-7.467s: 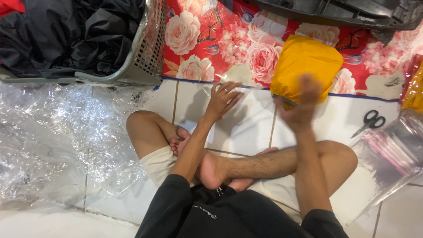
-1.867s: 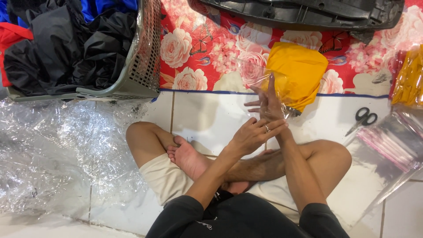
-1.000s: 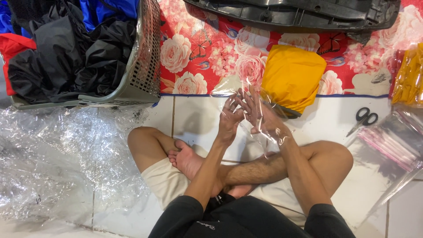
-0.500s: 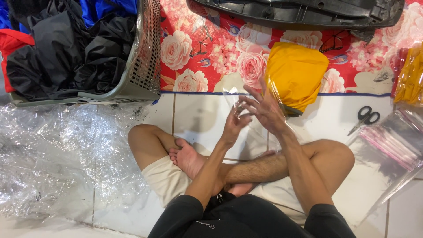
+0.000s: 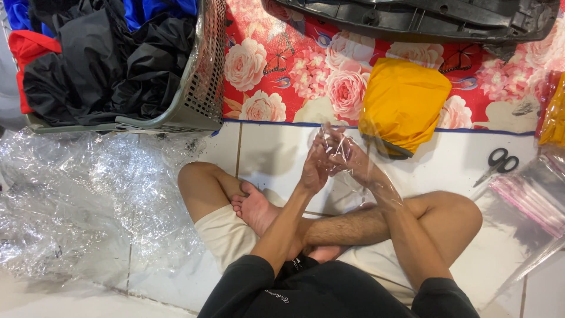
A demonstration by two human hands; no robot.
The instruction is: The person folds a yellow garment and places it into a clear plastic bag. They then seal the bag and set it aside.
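The person wears a black short-sleeved shirt with a small line of pale lettering low on the front (too small to make out) and light cream shorts. Forearms, hands, legs and feet are bare — no gloves, no socks. Dark hair covers the shin.

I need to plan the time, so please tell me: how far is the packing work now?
Done: nothing here shows as finished; the yellow folded garment lies unbagged on the floral mat. In hand: the left hand and right hand are pulling at a clear plastic bag. Left: the basket is full of dark clothes, and a stack of flat bags waits beside the scissors.
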